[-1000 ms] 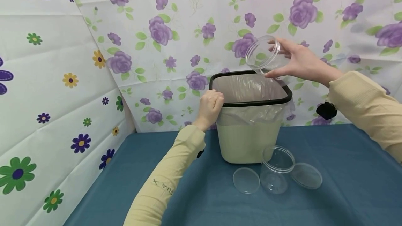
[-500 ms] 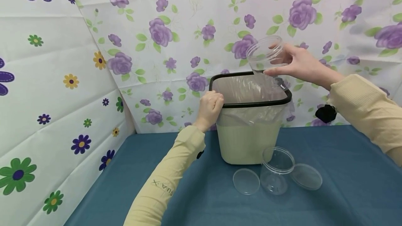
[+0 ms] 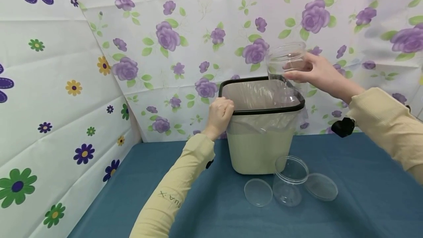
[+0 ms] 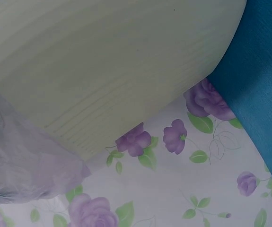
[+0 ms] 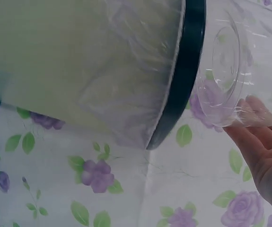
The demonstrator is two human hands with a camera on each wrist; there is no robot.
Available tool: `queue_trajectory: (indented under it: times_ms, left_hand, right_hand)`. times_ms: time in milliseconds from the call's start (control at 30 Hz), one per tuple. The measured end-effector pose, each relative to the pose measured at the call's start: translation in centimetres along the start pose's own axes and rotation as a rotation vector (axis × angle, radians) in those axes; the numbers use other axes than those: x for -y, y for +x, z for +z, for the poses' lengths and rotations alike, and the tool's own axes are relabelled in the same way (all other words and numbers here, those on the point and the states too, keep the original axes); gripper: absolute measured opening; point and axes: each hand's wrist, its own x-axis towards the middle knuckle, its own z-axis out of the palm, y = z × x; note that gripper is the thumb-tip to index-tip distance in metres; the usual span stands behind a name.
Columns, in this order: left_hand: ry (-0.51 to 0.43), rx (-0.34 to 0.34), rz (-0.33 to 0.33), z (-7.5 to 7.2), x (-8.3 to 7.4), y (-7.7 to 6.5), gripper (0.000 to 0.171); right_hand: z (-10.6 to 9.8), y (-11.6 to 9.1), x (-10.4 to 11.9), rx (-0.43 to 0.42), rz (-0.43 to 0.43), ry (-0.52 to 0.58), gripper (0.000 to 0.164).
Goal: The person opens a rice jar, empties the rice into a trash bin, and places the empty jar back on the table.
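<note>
A pale green trash bin (image 3: 262, 150) with a black rim and a clear plastic liner (image 3: 257, 94) stands toward the back of the table. My left hand (image 3: 219, 116) grips the rim at its front left corner; that hand is out of the left wrist view, which shows the bin wall (image 4: 126, 71). Above the right side of the bin, my right hand (image 3: 315, 73) holds a clear plastic jar (image 3: 277, 67) by its side, mouth up and nearly upright. The right wrist view shows the jar's base (image 5: 225, 61) just past the rim (image 5: 185, 71), with fingers along its wall.
A second clear jar (image 3: 286, 194) stands upright and uncovered in front of the bin. Two round clear lids lie beside it, a left lid (image 3: 258, 193) and a right lid (image 3: 321, 187). Flowered cloth (image 3: 185, 65) hangs close behind the bin.
My right hand has turned the jar from tilted toward the left to nearly upright, its base now lower over the bin. My left hand stays on the rim.
</note>
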Motion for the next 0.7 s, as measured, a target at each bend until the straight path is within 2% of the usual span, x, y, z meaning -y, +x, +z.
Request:
queue_trajectory:
  times_ms: [200, 333, 400, 500, 633, 700]
  left_hand:
    - [-0.009, 0.006, 0.000, 0.0, -0.1, -0.1, 0.038]
    - [-0.007, 0.013, -0.003, -0.1, 0.0, -0.2, 0.038]
    - [-0.004, 0.016, -0.003, -0.1, 0.0, -0.3, 0.037]
    - [-0.005, 0.021, 0.001, -0.1, 0.0, -0.4, 0.037]
    - [-0.004, 0.017, 0.016, -0.1, -0.1, -0.2, 0.037]
    - [-0.002, 0.014, 0.022, -0.1, -0.1, 0.0, 0.037]
  right_hand:
    - [0.4, -0.4, -0.3, -0.063, -0.019, 0.073, 0.045]
    - [0.9, -0.7, -0.3, -0.079, -0.027, 0.100, 0.047]
    - [1.1, -1.0, -0.4, -0.079, -0.029, 0.105, 0.054]
    - [1.2, -1.4, -0.5, -0.094, -0.024, 0.122, 0.053]
    - [1.3, -1.8, -0.3, -0.158, -0.014, 0.159, 0.033]
    - [1.2, -1.9, -0.1, -0.200, -0.013, 0.191, 0.033]
